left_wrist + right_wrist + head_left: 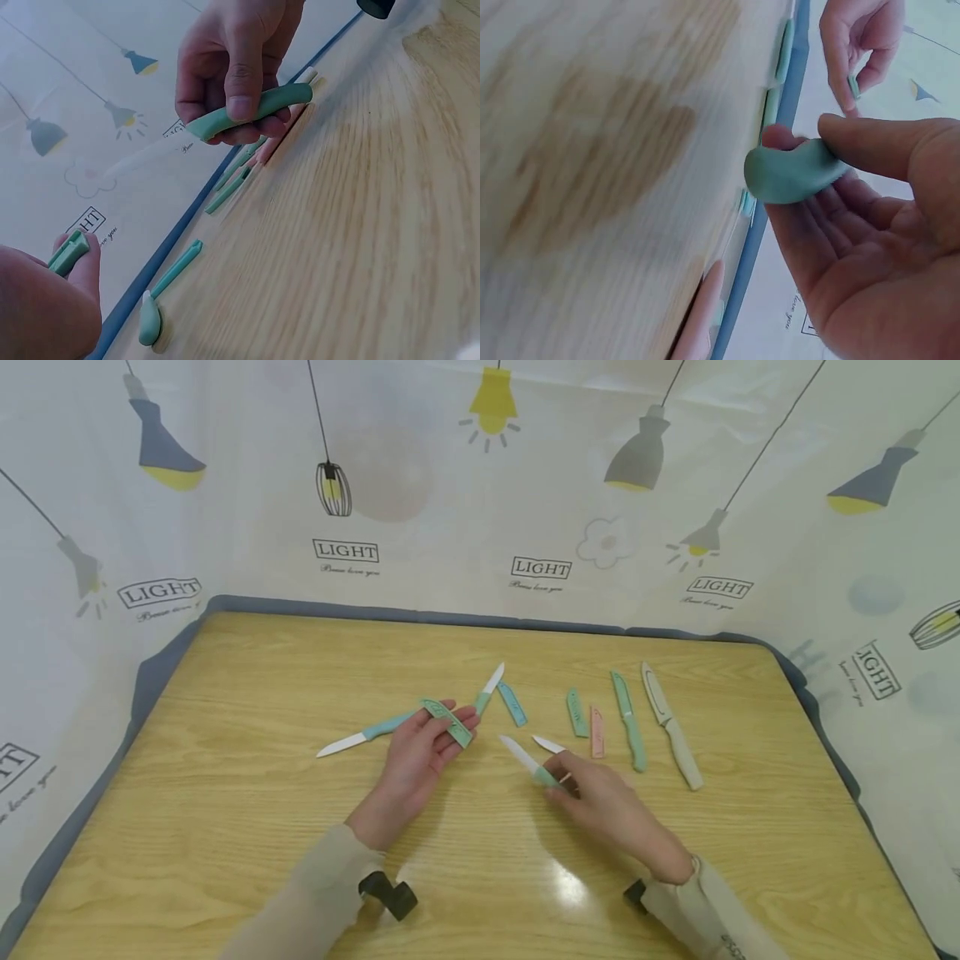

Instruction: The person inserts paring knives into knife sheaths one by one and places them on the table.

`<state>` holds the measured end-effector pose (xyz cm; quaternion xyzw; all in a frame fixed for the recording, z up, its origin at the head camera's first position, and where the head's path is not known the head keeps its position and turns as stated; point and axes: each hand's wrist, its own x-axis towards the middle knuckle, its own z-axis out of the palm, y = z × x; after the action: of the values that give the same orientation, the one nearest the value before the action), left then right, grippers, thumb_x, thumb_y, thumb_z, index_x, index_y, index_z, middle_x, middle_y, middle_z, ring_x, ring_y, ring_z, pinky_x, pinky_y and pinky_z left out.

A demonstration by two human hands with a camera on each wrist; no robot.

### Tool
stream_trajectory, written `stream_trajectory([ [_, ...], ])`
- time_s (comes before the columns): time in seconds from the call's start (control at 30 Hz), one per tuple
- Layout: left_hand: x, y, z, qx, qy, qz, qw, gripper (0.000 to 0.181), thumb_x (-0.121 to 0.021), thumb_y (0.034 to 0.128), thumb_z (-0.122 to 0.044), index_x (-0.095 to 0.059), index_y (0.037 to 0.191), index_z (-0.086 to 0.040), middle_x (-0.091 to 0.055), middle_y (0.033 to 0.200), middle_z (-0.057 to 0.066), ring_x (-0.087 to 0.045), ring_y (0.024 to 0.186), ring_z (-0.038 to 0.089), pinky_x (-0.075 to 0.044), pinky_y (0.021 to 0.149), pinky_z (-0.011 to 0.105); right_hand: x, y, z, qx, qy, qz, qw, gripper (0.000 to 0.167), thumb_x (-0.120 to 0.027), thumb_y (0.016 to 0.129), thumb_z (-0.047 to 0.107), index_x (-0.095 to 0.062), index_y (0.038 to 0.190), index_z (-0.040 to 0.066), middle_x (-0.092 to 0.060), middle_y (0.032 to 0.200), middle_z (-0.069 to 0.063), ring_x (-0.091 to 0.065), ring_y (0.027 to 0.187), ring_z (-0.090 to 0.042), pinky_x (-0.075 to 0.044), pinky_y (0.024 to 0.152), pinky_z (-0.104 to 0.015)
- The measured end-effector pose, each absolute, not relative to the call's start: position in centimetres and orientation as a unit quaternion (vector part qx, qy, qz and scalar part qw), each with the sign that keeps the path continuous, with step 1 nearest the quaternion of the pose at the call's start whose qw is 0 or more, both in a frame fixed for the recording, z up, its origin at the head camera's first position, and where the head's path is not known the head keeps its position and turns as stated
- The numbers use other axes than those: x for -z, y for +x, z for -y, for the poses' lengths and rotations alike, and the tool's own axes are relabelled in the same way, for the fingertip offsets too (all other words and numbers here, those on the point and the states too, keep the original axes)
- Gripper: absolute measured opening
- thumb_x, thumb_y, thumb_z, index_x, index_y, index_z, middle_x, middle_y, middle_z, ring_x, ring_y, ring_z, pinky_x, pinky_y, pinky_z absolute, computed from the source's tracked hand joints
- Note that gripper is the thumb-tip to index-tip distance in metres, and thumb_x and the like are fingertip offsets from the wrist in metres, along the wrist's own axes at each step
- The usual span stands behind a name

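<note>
The right hand (592, 785) pinches the curved, smooth pale-green handle of a small white-bladed knife (550, 777) between thumb and fingers, the knife raised above the table with its blade pointing away and toward the left. The left hand (416, 756) pinches a slim, flat mint-green blade sheath with markings on its face (448, 723), also raised and well apart from the blade. Under and behind the right hand lies a knife with a white blade and a rounded pink handle (701, 319). Beside the left hand lies a white-bladed knife with a light-blue handle (385, 727), partly hidden by that hand; just beyond the fingers is a white-bladed knife with a green handle (483, 700), near a narrow blue sheath (513, 703). Farther right lie a short green sheath (577, 712) and, just beside it, a short pink sheath (597, 732), then a green knife with a green cover over its blade (633, 739) and a long cream knife (681, 752). All these rest on a wood-grain tabletop (247, 693), backed by a white cloth printed with hanging lamps (450, 493).
</note>
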<state>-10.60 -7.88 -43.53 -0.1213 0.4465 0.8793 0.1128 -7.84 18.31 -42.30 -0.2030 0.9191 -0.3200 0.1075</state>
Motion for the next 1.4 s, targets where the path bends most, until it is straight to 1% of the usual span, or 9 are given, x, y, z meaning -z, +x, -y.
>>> stream_trajectory([
  [0.13, 43.5, -10.6, 7.5, -0.882, -0.121, -0.442, 0.112, 0.043, -0.043, 0.1094, -0.003, -0.037, 0.149, 0.010, -0.061, 0.138, 0.025, -0.069, 0.118, 0.025, -0.056, 0.102, 0.037, 42.4, -7.7, -18.1, 0.370, -0.224, -0.894, 0.117, 0.017, -0.070, 0.098, 0.005, -0.063, 0.113, 0.006, -0.073, 0.102, -0.004, -0.071, 0.090, -0.015, -0.061, 0.075, -0.028],
  [0.3, 43.3, -10.4, 7.2, -0.881, -0.121, -0.443, 0.113, 0.042, -0.042, 0.1097, -0.003, -0.036, 0.150, 0.010, -0.060, 0.140, 0.025, -0.068, 0.120, 0.025, -0.056, 0.102, 0.035, 42.6, -7.6, -17.7, 0.403, -0.225, -0.876, 0.140, 0.017, -0.068, 0.100, 0.005, -0.064, 0.116, 0.004, -0.071, 0.097, 0.001, -0.068, 0.089, -0.011, -0.059, 0.074, -0.025],
  [0.4, 43.2, -10.3, 7.0, -0.882, -0.119, -0.442, 0.113, 0.042, -0.042, 0.1097, -0.003, -0.036, 0.150, 0.009, -0.059, 0.140, 0.025, -0.067, 0.121, 0.026, -0.056, 0.102, 0.035, 42.5, -7.5, -17.4, 0.408, -0.226, -0.873, 0.144, 0.016, -0.066, 0.101, 0.004, -0.065, 0.117, 0.003, -0.065, 0.089, 0.004, -0.061, 0.078, -0.008, -0.053, 0.064, -0.022],
  [0.53, 43.4, -10.3, 6.9, -0.885, -0.117, -0.437, 0.110, 0.043, -0.043, 0.1096, -0.003, -0.036, 0.150, 0.009, -0.060, 0.139, 0.025, -0.068, 0.120, 0.026, -0.056, 0.102, 0.035, 42.6, -7.4, -17.1, 0.411, -0.234, -0.870, 0.141, 0.014, -0.062, 0.102, 0.003, -0.064, 0.117, 0.003, -0.056, 0.083, 0.004, -0.048, 0.069, -0.009, -0.043, 0.058, -0.022],
  [0.67, 43.6, -10.3, 6.8, -0.887, -0.119, -0.432, 0.108, 0.042, -0.043, 0.1096, -0.002, -0.036, 0.150, 0.009, -0.060, 0.139, 0.024, -0.068, 0.119, 0.025, -0.056, 0.102, 0.034, 42.8, -7.4, -16.9, 0.414, -0.228, -0.869, 0.143, 0.013, -0.056, 0.107, 0.008, -0.065, 0.114, 0.002, -0.055, 0.080, 0.004, -0.047, 0.066, -0.008, -0.043, 0.055, -0.022],
  [0.8, 43.6, -10.2, 6.6, -0.889, -0.119, -0.428, 0.107, 0.042, -0.044, 0.1095, -0.002, -0.036, 0.150, 0.009, -0.061, 0.138, 0.024, -0.069, 0.119, 0.025, -0.056, 0.102, 0.035, 42.9, -7.4, -16.7, 0.425, -0.213, -0.868, 0.146, 0.019, -0.051, 0.110, 0.014, -0.066, 0.108, 0.003, -0.053, 0.073, 0.005, -0.045, 0.058, -0.007, -0.040, 0.049, -0.021],
  [1.07, 43.7, -10.2, 6.5, -0.894, -0.119, -0.418, 0.109, 0.043, -0.044, 0.1101, -0.003, -0.034, 0.150, 0.009, -0.061, 0.138, 0.024, -0.068, 0.120, 0.026, -0.055, 0.103, 0.035, 42.9, -7.3, -16.1, 0.417, -0.192, -0.878, 0.136, 0.019, -0.053, 0.109, 0.014, -0.068, 0.102, 0.004, -0.054, 0.071, 0.005, -0.046, 0.057, -0.007, -0.040, 0.048, -0.021],
  [1.3, 43.6, -10.0, 6.4, -0.893, -0.095, -0.426, 0.112, 0.043, -0.044, 0.1097, -0.002, -0.033, 0.150, 0.009, -0.059, 0.140, 0.026, -0.066, 0.124, 0.028, -0.054, 0.105, 0.035, 42.5, -7.3, -15.8, 0.423, -0.182, -0.874, 0.154, 0.020, -0.053, 0.110, 0.015, -0.067, 0.102, 0.004, -0.055, 0.069, 0.005, -0.045, 0.054, -0.007, -0.038, 0.046, -0.020],
  [1.4, 43.6, -9.9, 6.4, -0.894, -0.084, -0.426, 0.111, 0.041, -0.043, 0.1096, -0.002, -0.033, 0.148, 0.009, -0.059, 0.140, 0.026, -0.065, 0.124, 0.029, -0.053, 0.105, 0.035, 42.3, -7.3, -15.7, 0.432, -0.182, -0.869, 0.159, 0.021, -0.052, 0.110, 0.015, -0.067, 0.102, 0.004, -0.057, 0.070, 0.002, -0.045, 0.055, -0.007, -0.037, 0.046, -0.020],
])
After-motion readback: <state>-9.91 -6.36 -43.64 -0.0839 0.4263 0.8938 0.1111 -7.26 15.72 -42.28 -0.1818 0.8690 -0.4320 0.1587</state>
